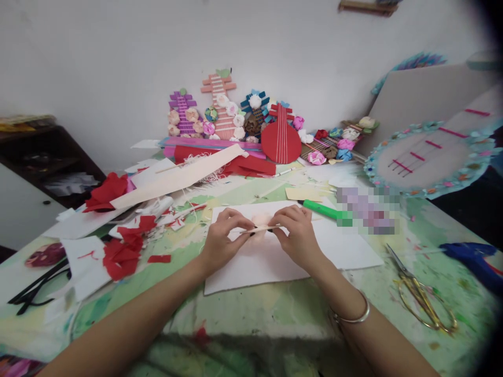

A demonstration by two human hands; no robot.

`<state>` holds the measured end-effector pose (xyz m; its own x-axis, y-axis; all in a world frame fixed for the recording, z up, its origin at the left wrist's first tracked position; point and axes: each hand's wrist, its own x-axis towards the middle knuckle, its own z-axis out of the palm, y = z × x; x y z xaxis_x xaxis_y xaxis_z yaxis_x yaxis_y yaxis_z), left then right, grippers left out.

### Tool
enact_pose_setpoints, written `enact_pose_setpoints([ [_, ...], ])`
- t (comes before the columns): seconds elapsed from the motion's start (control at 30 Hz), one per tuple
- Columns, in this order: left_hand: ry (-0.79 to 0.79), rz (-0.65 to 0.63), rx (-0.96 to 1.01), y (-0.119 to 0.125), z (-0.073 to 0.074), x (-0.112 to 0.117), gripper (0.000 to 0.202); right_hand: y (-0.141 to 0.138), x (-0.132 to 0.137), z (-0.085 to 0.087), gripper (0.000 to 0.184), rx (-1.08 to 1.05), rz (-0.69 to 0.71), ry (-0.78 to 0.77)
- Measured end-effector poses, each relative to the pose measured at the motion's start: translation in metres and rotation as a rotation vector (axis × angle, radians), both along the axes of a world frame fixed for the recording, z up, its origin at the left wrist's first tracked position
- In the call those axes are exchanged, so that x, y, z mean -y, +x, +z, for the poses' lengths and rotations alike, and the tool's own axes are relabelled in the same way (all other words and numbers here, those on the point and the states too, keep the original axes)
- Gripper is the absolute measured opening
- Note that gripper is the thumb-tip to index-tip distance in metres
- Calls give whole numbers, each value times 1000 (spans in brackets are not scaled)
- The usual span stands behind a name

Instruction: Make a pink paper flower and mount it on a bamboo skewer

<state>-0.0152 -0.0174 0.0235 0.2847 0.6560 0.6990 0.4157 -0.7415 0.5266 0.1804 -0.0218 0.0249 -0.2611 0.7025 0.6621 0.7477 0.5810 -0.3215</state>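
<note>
My left hand (223, 238) pinches one end of a thin, light stick (268, 228) between thumb and fingers. Its other end is pinched the same way by my right hand (296, 238), which has a bracelet at the wrist. Pale pink paper (261, 217) lies against the stick between the two hands; whether it is wrapped round cannot be seen. Both hands are just above a white sheet (243, 272) on the table. Beyond my right hand rests a green pen-shaped tool (322, 209) with a dark tip.
Gold-handled scissors (418, 293) and a blue glue gun (469, 254) lie at right. Red paper scraps (123, 254) and black glasses (43, 290) are at left. Paper-flowered instrument models, one a red lute (281, 139), lean against the wall. A round fan-like piece (424, 157) stands right.
</note>
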Motion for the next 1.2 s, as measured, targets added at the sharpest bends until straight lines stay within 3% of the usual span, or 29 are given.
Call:
enact_pose_setpoints([
  [0.2,158,-8,-77,3,0,3,9,-3,-1,-5,16,19,40,-8],
  [0.33,156,25,-67,0,1,3,9,0,-1,0,16,-20,44,-23],
  [0.47,-118,-52,66,-1,4,2,10,3,1,5,10,-88,100,-51],
  [0.6,-546,-224,315,-1,7,0,27,3,2,6,10,-160,150,-141],
  [0.7,-725,-305,413,0,6,-1,35,3,3,6,12,-178,121,-173],
  [0.9,-820,-365,474,-1,3,-1,39,6,4,10,11,-326,13,-219],
  [1.1,-936,-463,467,0,5,-1,41,-1,10,16,22,-294,244,-322],
  [1.2,-951,-512,444,0,5,-1,37,-6,11,14,17,-242,304,-327],
])
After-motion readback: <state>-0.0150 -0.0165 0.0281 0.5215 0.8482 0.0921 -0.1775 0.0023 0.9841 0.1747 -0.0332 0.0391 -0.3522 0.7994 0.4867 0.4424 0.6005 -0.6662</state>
